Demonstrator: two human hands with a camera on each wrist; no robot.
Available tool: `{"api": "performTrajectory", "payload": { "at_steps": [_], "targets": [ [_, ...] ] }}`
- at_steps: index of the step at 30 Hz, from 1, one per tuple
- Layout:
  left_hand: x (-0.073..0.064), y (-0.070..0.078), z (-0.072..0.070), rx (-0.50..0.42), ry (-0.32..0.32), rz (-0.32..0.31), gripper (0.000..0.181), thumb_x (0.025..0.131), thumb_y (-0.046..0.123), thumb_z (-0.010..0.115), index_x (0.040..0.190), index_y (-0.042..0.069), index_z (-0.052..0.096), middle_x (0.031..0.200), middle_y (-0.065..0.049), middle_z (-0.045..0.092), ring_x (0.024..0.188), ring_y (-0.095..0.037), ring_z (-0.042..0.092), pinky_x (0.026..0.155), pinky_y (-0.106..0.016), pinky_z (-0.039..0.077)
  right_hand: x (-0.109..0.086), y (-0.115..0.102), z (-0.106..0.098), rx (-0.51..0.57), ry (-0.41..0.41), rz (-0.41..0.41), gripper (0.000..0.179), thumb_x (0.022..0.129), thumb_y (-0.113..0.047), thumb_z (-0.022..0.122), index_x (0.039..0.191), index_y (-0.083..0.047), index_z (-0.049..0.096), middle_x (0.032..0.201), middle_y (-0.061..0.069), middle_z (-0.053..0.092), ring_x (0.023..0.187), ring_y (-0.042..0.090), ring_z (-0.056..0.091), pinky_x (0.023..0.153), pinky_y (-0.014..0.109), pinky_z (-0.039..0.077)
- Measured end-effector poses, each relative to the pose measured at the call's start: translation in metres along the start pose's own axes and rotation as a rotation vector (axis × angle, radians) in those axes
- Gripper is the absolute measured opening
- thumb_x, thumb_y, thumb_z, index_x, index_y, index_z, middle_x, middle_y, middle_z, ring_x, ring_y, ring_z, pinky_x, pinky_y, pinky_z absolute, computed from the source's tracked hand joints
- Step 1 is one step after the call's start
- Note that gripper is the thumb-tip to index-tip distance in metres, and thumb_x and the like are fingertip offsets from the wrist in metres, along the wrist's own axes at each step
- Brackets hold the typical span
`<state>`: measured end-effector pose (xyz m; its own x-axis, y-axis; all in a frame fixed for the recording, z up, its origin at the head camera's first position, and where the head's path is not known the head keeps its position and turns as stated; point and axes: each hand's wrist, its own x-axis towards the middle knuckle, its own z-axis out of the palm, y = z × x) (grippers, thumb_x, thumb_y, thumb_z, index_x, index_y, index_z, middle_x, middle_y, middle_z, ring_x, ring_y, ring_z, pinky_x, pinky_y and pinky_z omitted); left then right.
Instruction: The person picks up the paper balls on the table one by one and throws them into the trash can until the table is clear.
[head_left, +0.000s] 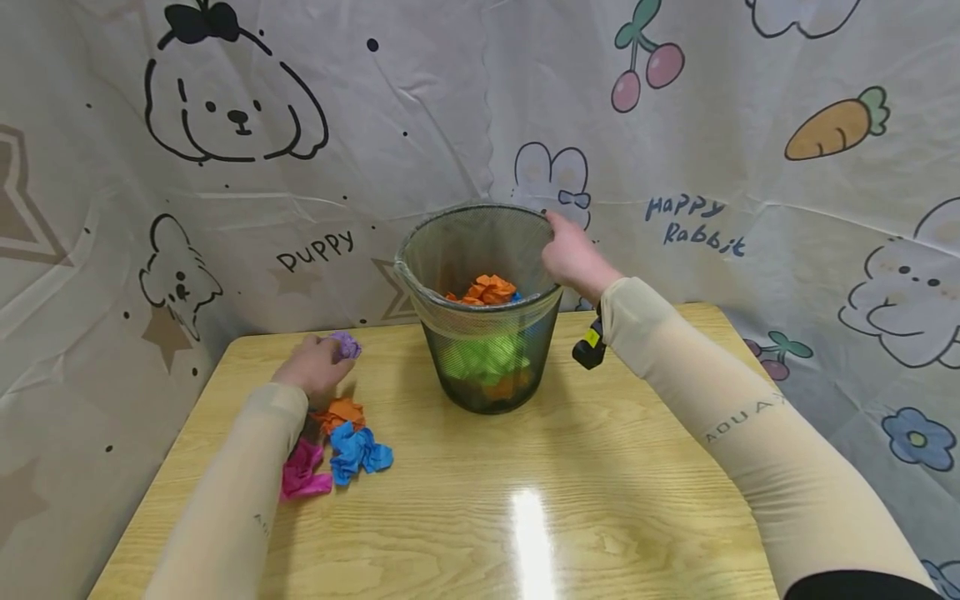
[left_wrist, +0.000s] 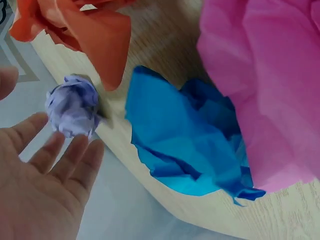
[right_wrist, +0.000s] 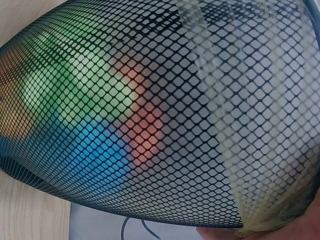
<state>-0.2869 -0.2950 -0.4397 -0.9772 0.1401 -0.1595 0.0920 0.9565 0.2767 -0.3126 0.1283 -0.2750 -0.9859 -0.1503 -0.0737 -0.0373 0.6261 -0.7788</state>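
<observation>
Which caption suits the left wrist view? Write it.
Left hand at a purple paper ball, near orange, blue and pink paper.

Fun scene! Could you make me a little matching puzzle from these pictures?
1. Purple paper ball
2. Right hand
3. Mesh bin
4. Loose blue paper

A. Contains crumpled orange paper
B. Beside the left hand
C. Rightmost paper outside the bin, head view
D. At the bin's rim

Pairs: 1-B, 2-D, 3-A, 4-C
</observation>
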Motion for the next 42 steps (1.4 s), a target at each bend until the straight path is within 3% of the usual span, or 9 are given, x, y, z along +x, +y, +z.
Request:
{"api": "performTrajectory", "payload": {
  "at_steps": [3,7,10,18,22,24,28,31,42],
  "targets": [
    [0.002,0.0,0.002,-0.017,0.009,-0.009,0.08,0.102,0.048,0.049,0.16,-0.003,0.026,0.159,-0.038,0.017,0.139,-0.061,0.022,0.109,-0.073,0.026,-0.001,0.0,-0.001,0.004,-0.004,-0.003,0.078,0.096,0.008,0.03,0.166,-0.013,0.004,0.171,0.011,0.003,0.155,0.028,0.01,0.114,0.044,0.031],
    [0.004,0.001,0.006,-0.035,-0.025,-0.023,0.088,0.101,0.051,0.05,0.164,0.002,0.012,0.164,-0.035,-0.004,0.144,-0.063,0.006,0.111,-0.075,0.017,-0.001,0.001,-0.001,0.003,-0.004,-0.01,0.078,0.095,0.008,0.03,0.166,-0.013,0.005,0.171,0.011,0.004,0.153,0.028,0.016,0.112,0.044,0.034],
    [0.005,0.002,0.009,-0.059,-0.055,-0.028,0.089,0.102,0.05,0.05,0.164,0.002,0.008,0.164,-0.034,-0.008,0.144,-0.063,0.0,0.111,-0.074,0.013,-0.001,0.001,0.0,-0.005,0.002,-0.009,0.078,0.095,0.008,0.031,0.166,-0.012,0.006,0.171,0.011,0.005,0.153,0.028,0.017,0.111,0.044,0.034],
    [0.006,0.004,0.011,-0.058,-0.118,-0.006,0.086,0.104,0.046,0.048,0.161,-0.007,0.012,0.161,-0.04,0.003,0.143,-0.065,0.005,0.114,-0.072,0.011,0.0,0.0,-0.001,0.001,0.002,-0.008,0.079,0.095,0.008,0.032,0.166,-0.013,0.006,0.171,0.01,0.005,0.151,0.028,0.02,0.105,0.043,0.04],
    [0.005,0.008,0.009,-0.066,-0.124,-0.005,0.082,0.105,0.045,0.045,0.161,-0.006,0.012,0.161,-0.04,0.008,0.141,-0.065,0.011,0.114,-0.071,0.015,0.0,0.0,-0.002,0.006,0.004,-0.014,0.078,0.095,0.008,0.032,0.166,-0.011,0.006,0.171,0.011,0.005,0.148,0.03,0.024,0.091,0.043,0.046],
    [0.005,0.01,0.008,-0.059,-0.129,0.002,0.082,0.105,0.044,0.043,0.161,-0.007,0.012,0.16,-0.04,0.011,0.14,-0.066,0.014,0.113,-0.071,0.016,-0.001,0.0,-0.002,0.006,0.002,-0.014,0.077,0.096,0.008,0.031,0.166,-0.011,0.006,0.171,0.011,0.005,0.149,0.03,0.023,0.092,0.043,0.045],
    [0.001,0.017,0.004,-0.054,-0.147,0.012,0.081,0.106,0.044,0.042,0.159,-0.01,0.013,0.158,-0.042,0.015,0.14,-0.063,0.021,0.114,-0.068,0.021,-0.001,-0.001,-0.002,-0.005,0.001,-0.009,0.077,0.096,0.007,0.031,0.166,-0.012,0.006,0.171,0.01,0.004,0.152,0.028,0.018,0.109,0.043,0.036],
    [-0.001,0.024,0.0,-0.06,-0.162,0.013,0.079,0.106,0.041,0.043,0.158,-0.012,0.016,0.157,-0.042,0.018,0.141,-0.06,0.024,0.115,-0.065,0.023,-0.001,-0.001,-0.002,-0.007,0.002,-0.005,0.077,0.096,0.007,0.031,0.166,-0.013,0.005,0.171,0.01,0.004,0.153,0.027,0.016,0.115,0.043,0.031],
    [0.005,0.03,0.009,0.007,-0.235,0.107,0.064,0.109,0.033,0.037,0.152,-0.014,0.034,0.156,-0.04,0.027,0.144,-0.055,0.024,0.117,-0.061,0.022,-0.001,-0.001,-0.001,-0.004,0.004,-0.017,0.077,0.096,0.007,0.031,0.166,-0.012,0.006,0.171,0.011,0.004,0.153,0.028,0.016,0.11,0.043,0.036]
  ]
}}
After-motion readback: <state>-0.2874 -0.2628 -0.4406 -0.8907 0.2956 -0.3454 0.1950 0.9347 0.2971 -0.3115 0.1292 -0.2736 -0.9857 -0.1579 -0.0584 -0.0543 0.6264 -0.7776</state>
